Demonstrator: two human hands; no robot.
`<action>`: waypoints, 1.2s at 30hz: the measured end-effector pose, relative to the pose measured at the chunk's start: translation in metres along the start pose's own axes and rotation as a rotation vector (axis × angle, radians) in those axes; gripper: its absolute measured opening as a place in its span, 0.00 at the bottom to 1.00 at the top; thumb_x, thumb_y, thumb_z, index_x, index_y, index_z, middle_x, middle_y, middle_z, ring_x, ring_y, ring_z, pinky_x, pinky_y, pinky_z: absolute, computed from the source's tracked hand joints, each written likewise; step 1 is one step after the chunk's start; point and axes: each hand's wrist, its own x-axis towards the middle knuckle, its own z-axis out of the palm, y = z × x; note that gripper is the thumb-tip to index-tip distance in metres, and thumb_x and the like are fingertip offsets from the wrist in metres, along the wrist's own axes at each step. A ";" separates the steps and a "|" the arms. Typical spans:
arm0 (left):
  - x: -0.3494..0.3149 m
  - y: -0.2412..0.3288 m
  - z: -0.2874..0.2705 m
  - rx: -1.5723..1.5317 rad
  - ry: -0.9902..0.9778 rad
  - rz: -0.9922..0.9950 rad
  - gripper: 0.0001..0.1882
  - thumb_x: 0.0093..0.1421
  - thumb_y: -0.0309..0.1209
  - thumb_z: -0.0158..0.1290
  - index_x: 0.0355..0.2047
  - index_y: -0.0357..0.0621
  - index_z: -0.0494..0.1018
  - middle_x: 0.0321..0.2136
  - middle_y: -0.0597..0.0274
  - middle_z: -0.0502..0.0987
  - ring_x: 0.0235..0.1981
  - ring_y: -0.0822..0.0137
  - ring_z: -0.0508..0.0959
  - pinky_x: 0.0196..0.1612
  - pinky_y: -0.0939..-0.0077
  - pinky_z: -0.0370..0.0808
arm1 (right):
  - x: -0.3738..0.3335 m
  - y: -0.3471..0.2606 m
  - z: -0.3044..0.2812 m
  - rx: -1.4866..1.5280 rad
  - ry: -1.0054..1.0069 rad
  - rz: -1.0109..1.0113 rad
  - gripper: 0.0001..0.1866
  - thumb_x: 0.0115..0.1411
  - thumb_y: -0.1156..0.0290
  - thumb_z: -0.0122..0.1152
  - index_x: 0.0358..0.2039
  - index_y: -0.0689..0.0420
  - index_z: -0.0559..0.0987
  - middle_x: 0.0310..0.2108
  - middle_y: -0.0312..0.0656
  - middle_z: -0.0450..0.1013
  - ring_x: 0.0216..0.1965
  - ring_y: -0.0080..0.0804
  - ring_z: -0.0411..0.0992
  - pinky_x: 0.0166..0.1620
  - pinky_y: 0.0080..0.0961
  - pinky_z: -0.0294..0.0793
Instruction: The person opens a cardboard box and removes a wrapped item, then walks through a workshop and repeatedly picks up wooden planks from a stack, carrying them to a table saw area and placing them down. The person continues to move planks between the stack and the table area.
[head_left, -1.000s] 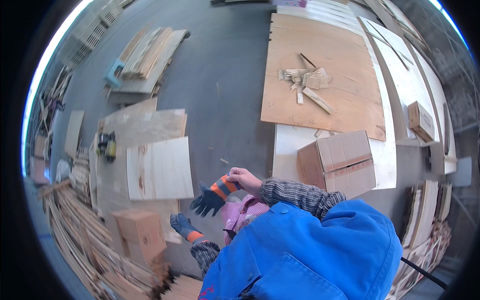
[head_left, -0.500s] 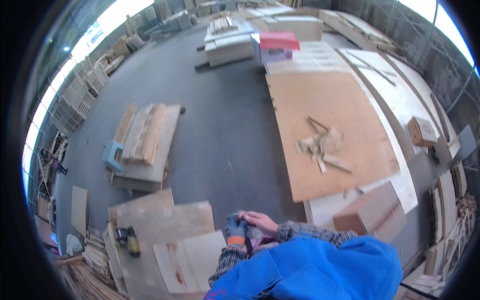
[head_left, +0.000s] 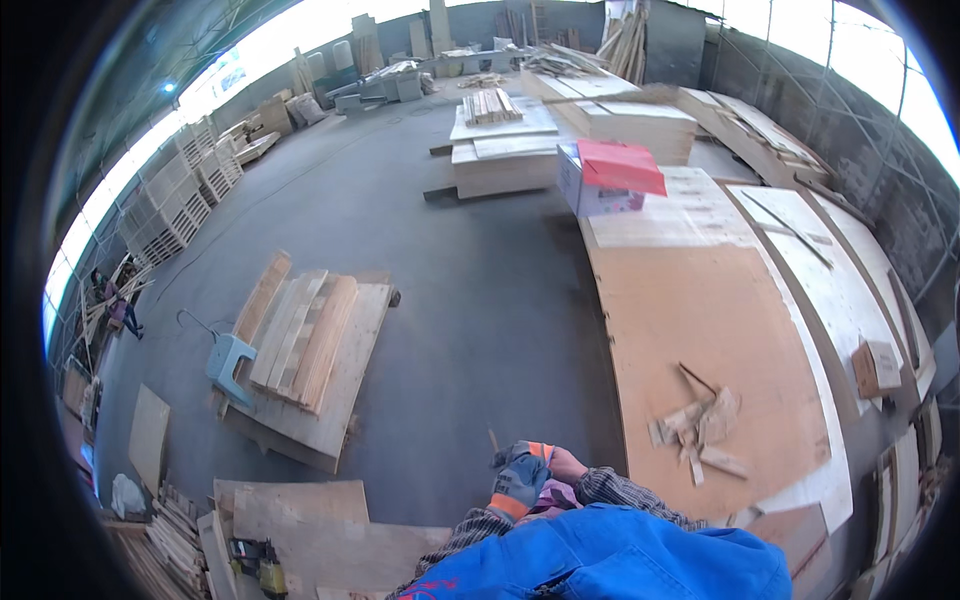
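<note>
My left hand (head_left: 519,480) wears a grey work glove with an orange cuff, and its fingers are curled in front of my body. Against them shows a second orange band (head_left: 541,451), which looks like the cuff of another glove. My bare right hand (head_left: 567,466) meets this band from the right; its fingers are hidden there, in or behind the glove. Just below the hands a bit of purple cloth (head_left: 556,495) shows beside my blue garment (head_left: 620,550).
Ahead on the left, boards (head_left: 305,340) and a light-blue stool (head_left: 230,365) rest on a low wooden stack. A large sheet stack (head_left: 700,310) on the right carries wood scraps (head_left: 705,425). A nail gun (head_left: 260,565) lies lower left. A person (head_left: 118,303) sits far left.
My view has tilted up and shifted, so the stacks sit lower in the picture. An orange cuff now shows between my hands, where my bare right fingers were seen before at the left glove.
</note>
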 end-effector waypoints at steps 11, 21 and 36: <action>0.249 -0.157 -0.108 -0.191 0.118 -0.054 0.06 0.60 0.30 0.55 0.34 0.42 0.73 0.28 0.51 0.74 0.31 0.50 0.74 0.35 0.63 0.71 | 0.318 -0.197 -0.021 0.233 -0.215 -0.190 0.25 0.71 0.59 0.40 0.63 0.59 0.63 0.62 0.45 0.63 0.62 0.37 0.63 0.64 0.36 0.61; 0.441 -0.319 -0.222 -0.311 -0.097 -0.117 0.09 0.62 0.36 0.52 0.36 0.45 0.75 0.31 0.53 0.76 0.35 0.50 0.75 0.40 0.63 0.71 | 0.600 -0.246 -0.024 0.459 -0.143 -0.037 0.25 0.66 0.55 0.45 0.62 0.47 0.64 0.58 0.40 0.66 0.54 0.37 0.68 0.56 0.41 0.66; 0.629 -0.574 -0.286 -0.645 0.224 -0.175 0.06 0.63 0.25 0.53 0.39 0.39 0.73 0.32 0.64 0.75 0.34 0.74 0.73 0.41 0.77 0.71 | 0.920 -0.401 -0.020 1.064 0.009 0.020 0.28 0.61 0.40 0.50 0.37 0.53 0.82 0.40 0.42 0.80 0.43 0.39 0.77 0.50 0.38 0.74</action>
